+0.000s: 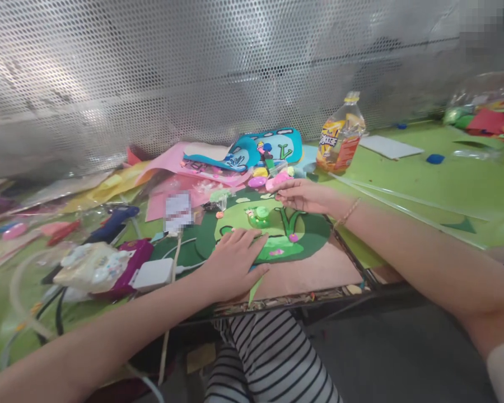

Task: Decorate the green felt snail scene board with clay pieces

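Observation:
My left hand [240, 260] lies flat, fingers spread, on the lower left of a green craft picture [319, 238] made of layered cut shapes. A small green clay snail-like figure [260, 215] sits in the middle of the picture. Green clay leaves [292, 224] and a small pink clay dot [293, 238] are to its right. Above the picture, my right hand [304, 196] has its fingertips drawn together at a lump of pink clay [279, 179]; the exact contact is partly hidden by the fingers. A purple clay piece [257, 182] lies just left of the pink lump.
Behind are blue craft pieces [292, 146] and pink sheets [168, 162]. A drink bottle [340, 137] stands back right, near a white card [390, 146]. On the left lie a decorated case [94, 267], a white charger [153, 274] and cables. A perforated metal panel [193, 73] rises behind.

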A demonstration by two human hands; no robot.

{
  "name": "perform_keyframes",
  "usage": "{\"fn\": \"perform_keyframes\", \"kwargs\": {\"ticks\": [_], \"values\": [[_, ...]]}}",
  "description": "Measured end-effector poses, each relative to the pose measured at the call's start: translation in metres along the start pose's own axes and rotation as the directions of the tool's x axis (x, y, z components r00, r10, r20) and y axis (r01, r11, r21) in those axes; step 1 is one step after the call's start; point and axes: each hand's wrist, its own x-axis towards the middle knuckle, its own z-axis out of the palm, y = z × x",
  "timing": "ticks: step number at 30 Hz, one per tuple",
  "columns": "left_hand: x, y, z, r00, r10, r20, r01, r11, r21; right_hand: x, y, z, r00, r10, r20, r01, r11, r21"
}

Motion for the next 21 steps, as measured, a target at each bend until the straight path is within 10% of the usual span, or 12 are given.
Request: {"fn": "perform_keyframes", "kwargs": {"ticks": [21], "values": [[0.020, 0.015, 0.004, 1.000, 0.010, -0.030, -0.012, 0.998, -0.066, 0.008, 0.005, 0.001, 0.997, -0.068, 0.034, 0.067, 0.997, 0.041]]}}
